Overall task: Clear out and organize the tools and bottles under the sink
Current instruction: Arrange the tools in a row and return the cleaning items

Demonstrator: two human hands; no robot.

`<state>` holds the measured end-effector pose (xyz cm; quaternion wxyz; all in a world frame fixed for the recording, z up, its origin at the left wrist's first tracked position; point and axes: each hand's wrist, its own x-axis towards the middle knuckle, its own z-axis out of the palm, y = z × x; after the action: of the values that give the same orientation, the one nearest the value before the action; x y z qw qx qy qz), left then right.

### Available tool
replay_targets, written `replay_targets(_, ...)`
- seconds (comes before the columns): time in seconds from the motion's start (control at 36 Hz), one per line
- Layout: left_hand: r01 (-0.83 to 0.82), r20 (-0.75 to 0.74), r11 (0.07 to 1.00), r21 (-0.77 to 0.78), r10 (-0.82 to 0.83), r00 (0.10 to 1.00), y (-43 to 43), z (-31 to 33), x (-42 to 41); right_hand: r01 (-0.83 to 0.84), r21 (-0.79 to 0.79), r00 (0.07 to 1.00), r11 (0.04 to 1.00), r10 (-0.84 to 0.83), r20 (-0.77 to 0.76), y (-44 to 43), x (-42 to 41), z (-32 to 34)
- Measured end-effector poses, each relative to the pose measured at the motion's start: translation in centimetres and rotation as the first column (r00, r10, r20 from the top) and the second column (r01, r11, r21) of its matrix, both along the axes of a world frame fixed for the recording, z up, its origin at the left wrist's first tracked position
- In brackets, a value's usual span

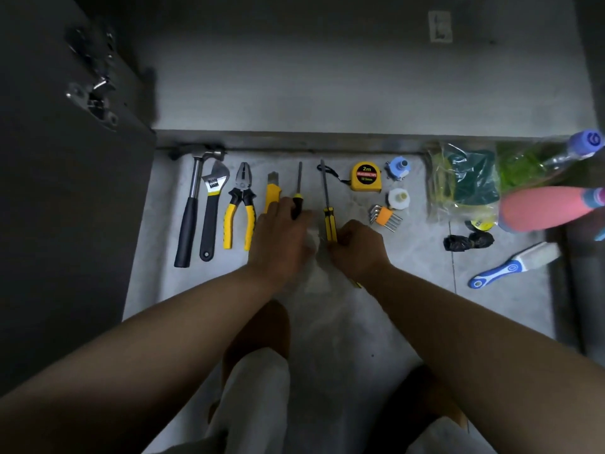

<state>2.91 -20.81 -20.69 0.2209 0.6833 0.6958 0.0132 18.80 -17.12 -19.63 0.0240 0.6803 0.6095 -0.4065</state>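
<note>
— Where are my hands?

— Low on the floor [376, 322] in front of the open cabinet. Your right grip [357, 249] has its fingers curled round the butt of the yellow screwdriver [329, 221]. Your left grip [278, 237] lies over the butt of the black screwdriver [298, 199] – it is too blurred to tell whether it holds it. Something pale [312, 239] sits between the two; I cannot make it out.

— Which way do they lie?

— Both run straight away from you, handles near, tips toward the cabinet, side by side and apart – one to each grip. I'd keep them parallel with the pliers [240, 208] and the hammer [190, 208] to your left.

— Anything readable?

— Past the yellow one, the tape measure [366, 176] says "2m" and "12.5mm". Far right, a purple bottle cap [586, 142] shows what looks like a "6".
</note>
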Motion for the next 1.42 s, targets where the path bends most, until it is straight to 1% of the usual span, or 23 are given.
replay_targets(0.08, 0.022, -0.116, 1.0, 0.012, -0.021, 0.993, 0.0, 0.1, -0.5, -0.019, -0.022, 0.999, 1.0, 0.02, 0.038, 0.9, -1.6, -0.7)
replay_targets(0.14, 0.035, -0.153, 0.998, 0.046, -0.028, 0.988, 0.0, 0.0, -0.8, -0.008, -0.041, 1.0, 0.999, 0.009, 0.03, 1.2, -2.4, -1.1)
replay_targets(0.22, 0.03, -0.168, 0.996, 0.08, -0.016, 0.986, 0.2, -0.1, -0.9, 0.031, -0.054, 1.0, 0.998, -0.03, 0.009, 1.4, -3.3, -1.5)
replay_targets(0.44, 0.006, -0.226, 0.997, 0.071, 0.01, 0.974, 1.0, -0.7, -1.3, 0.056, -0.026, 0.998, 0.998, -0.055, 0.035, 1.6, -4.8, -1.9)
replay_targets(0.58, -0.022, -0.208, 0.998, 0.064, 0.035, 0.978, 1.2, -0.9, -1.5, 0.023, 0.002, 0.999, 1.0, -0.023, 0.042, 1.6, -5.2, -2.0)
replay_targets(0.72, -0.016, -0.176, 0.997, 0.077, 0.029, 0.984, 1.0, -0.9, -1.8, -0.021, 0.022, 0.998, 1.0, 0.019, 0.051, 1.5, -5.0, -1.9)
replay_targets(0.89, -0.01, -0.141, 0.995, 0.101, 0.025, 0.99, 1.1, -1.0, -2.0, -0.027, 0.048, 0.999, 0.999, 0.025, 0.038, 1.4, -4.5, -1.7)
replay_targets(1.17, -0.02, -0.127, 0.993, 0.119, 0.035, 0.991, 1.2, -1.5, -2.5, -0.056, 0.07, 0.998, 0.996, 0.055, 0.006, 1.0, -3.8, -1.3)
replay_targets(1.28, -0.069, -0.108, 0.99, 0.123, 0.082, 0.991, 0.0, -1.2, -3.0, -0.069, 0.159, 0.997, 0.985, 0.073, -0.018, 0.3, -3.1, -1.0)
replay_targets(1.36, -0.045, -0.089, 0.993, 0.113, 0.055, 0.995, -1.6, -0.8, -4.1, -0.071, 0.228, 0.996, 0.971, 0.081, -0.032, -0.9, -1.8, -0.7)
replay_targets(1.42, -0.014, -0.1, 0.995, 0.102, 0.024, 0.995, -2.3, -0.5, -4.7, -0.074, 0.245, 0.996, 0.967, 0.082, -0.024, -1.7, -0.8, -0.6)
